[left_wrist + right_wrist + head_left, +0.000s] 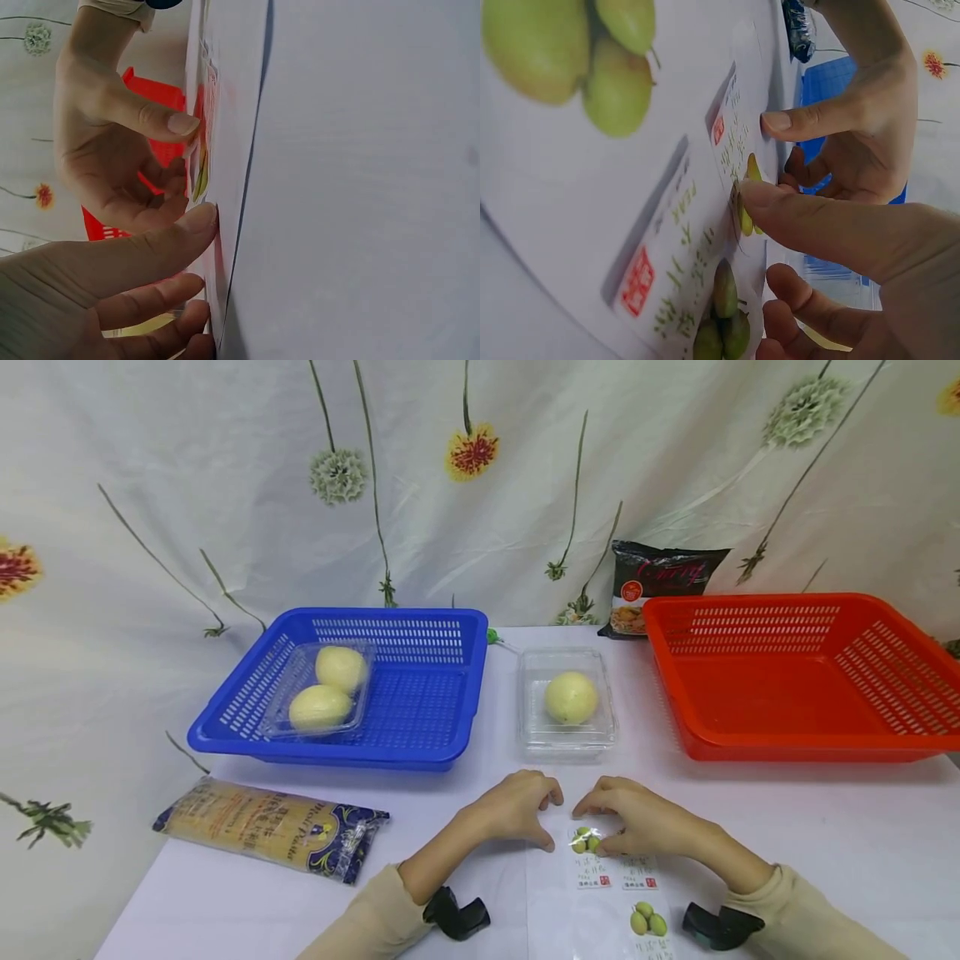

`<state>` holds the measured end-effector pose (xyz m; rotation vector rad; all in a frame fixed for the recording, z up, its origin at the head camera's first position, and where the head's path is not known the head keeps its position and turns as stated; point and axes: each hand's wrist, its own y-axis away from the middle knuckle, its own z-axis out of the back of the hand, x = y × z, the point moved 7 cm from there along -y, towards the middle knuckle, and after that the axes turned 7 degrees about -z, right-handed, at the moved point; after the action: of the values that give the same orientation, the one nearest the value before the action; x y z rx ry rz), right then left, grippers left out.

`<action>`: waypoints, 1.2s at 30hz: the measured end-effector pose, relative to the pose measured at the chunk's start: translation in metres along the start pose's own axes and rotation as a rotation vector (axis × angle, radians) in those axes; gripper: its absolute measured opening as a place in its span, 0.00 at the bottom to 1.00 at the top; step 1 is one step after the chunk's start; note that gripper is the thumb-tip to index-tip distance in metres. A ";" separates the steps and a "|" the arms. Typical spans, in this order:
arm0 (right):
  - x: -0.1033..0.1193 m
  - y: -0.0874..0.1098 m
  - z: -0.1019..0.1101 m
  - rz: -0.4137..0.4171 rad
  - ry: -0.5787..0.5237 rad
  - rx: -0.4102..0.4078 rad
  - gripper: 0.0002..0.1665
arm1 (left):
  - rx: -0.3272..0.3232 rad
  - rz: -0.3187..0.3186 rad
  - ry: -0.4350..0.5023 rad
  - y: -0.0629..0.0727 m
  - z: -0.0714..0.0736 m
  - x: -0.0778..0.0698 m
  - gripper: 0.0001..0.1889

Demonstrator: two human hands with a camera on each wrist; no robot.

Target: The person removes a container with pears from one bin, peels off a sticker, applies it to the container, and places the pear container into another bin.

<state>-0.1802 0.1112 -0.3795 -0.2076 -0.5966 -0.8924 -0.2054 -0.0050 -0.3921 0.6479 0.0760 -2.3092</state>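
Observation:
A clear sheet of fruit-picture stickers [551, 910] lies on the white table, with the left hand [513, 810] and right hand [641, 818] facing each other over its far end. In the right wrist view, the right thumb [802, 214] touches the green fruit picture on one sticker [731, 139]; its other fingers are bent, apart from the thumb. The left hand's fingers curve loosely with nothing between them, and its thumb [169, 244] is at the table surface. Beyond the hands sits a clear plastic box [532, 739] with a pale yellow round fruit [572, 697].
A blue basket [420, 756] at the left contains a clear box with two pale yellow fruits [320, 707]. At the right stands a red basket [795, 747], with a black snack packet [660, 578] behind it. A pasta packet [270, 827] lies at the left edge.

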 end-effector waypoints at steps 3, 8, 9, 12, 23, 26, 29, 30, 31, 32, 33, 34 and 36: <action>0.004 -0.002 -0.002 0.050 0.026 0.019 0.19 | 0.005 0.004 0.000 0.000 -0.001 0.000 0.19; 0.006 -0.004 -0.005 0.056 0.057 0.038 0.19 | 0.002 0.014 0.009 0.000 -0.001 0.001 0.16; 0.006 -0.005 -0.006 0.049 0.058 0.042 0.18 | 0.002 0.016 0.011 0.000 -0.001 0.001 0.16; 0.006 -0.007 -0.007 0.020 0.050 0.053 0.16 | 0.001 0.021 0.017 -0.001 -0.002 0.001 0.15; 0.009 -0.006 -0.005 0.071 -0.005 -0.023 0.12 | 0.001 0.032 0.022 0.000 -0.001 0.001 0.16; 0.009 -0.006 -0.004 0.082 -0.021 -0.027 0.10 | 0.000 0.030 0.019 0.000 0.000 0.000 0.16; 0.010 -0.005 -0.004 0.095 -0.014 -0.034 0.08 | 0.000 0.029 0.013 0.000 0.000 0.000 0.16; 0.010 -0.004 -0.004 0.098 -0.012 -0.037 0.08 | 0.001 0.030 0.012 0.000 0.000 0.000 0.16; 0.010 -0.004 -0.004 0.100 -0.010 -0.040 0.08 | 0.002 0.031 0.011 0.000 0.000 0.000 0.16; 0.010 -0.003 -0.004 0.091 -0.016 -0.038 0.08 | 0.003 0.033 0.010 0.000 0.000 0.000 0.16; 0.009 -0.003 -0.004 0.084 -0.025 -0.035 0.08 | 0.005 0.034 0.009 0.000 0.000 0.000 0.16; 0.009 -0.002 -0.003 0.083 -0.034 -0.033 0.08 | 0.007 0.035 0.008 0.000 -0.001 0.000 0.16; 0.009 0.000 -0.003 0.087 -0.055 -0.028 0.08 | 0.010 0.039 0.003 0.000 -0.001 0.000 0.16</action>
<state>-0.1748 0.1043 -0.3766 -0.2819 -0.6222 -0.8135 -0.2048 -0.0049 -0.3931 0.6528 0.0533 -2.2725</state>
